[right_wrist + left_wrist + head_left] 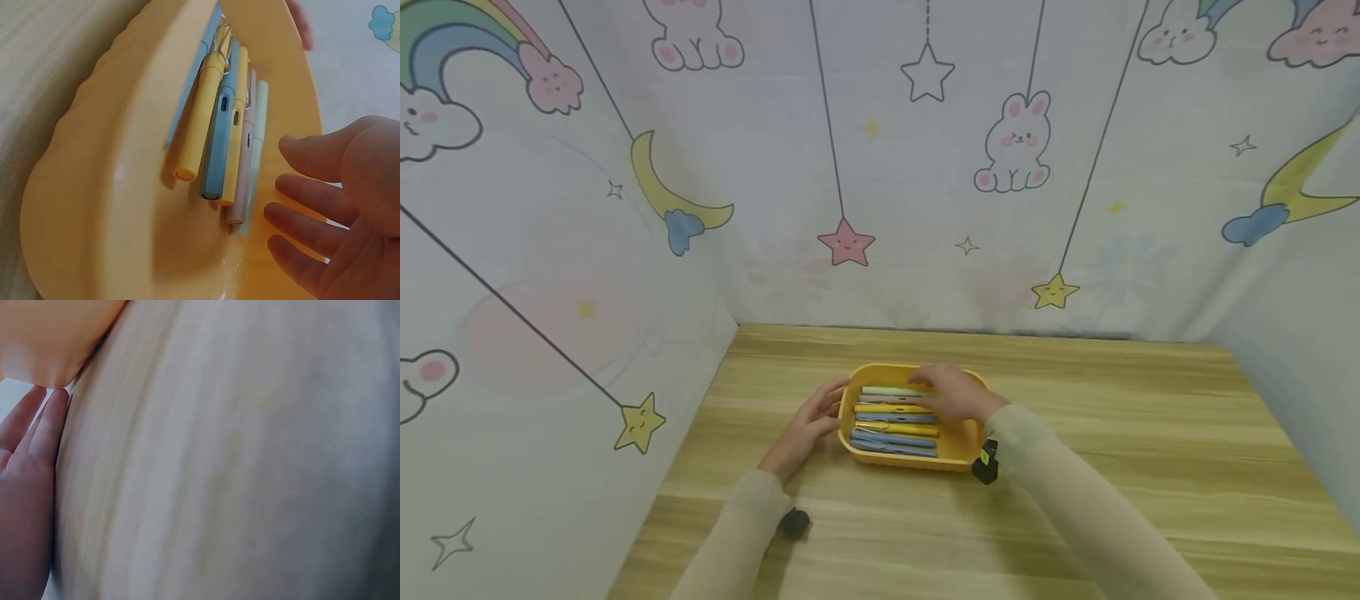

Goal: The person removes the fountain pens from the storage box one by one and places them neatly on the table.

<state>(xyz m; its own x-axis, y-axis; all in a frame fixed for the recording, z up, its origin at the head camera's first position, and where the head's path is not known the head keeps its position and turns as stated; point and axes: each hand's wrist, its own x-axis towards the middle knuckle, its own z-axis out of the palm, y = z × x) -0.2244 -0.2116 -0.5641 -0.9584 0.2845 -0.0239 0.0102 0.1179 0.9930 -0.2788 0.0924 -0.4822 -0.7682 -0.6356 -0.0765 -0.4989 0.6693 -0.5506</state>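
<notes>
Yellow plastic tray (958, 446), just below the frame's centre, held the pens (895, 428). Left hand (808, 427) touched its left end, fingers extended; right hand (953, 393), loose and empty, hung inside its right side. Arranging seemed underway; pinching 1 pen looked needed next.

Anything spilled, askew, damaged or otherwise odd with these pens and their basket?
Nothing stands out. The pens lie roughly parallel in the yellow basket, which sits upright on the table; no spill or damage shows. In the head view, the right hand partly hides some pens.
</notes>
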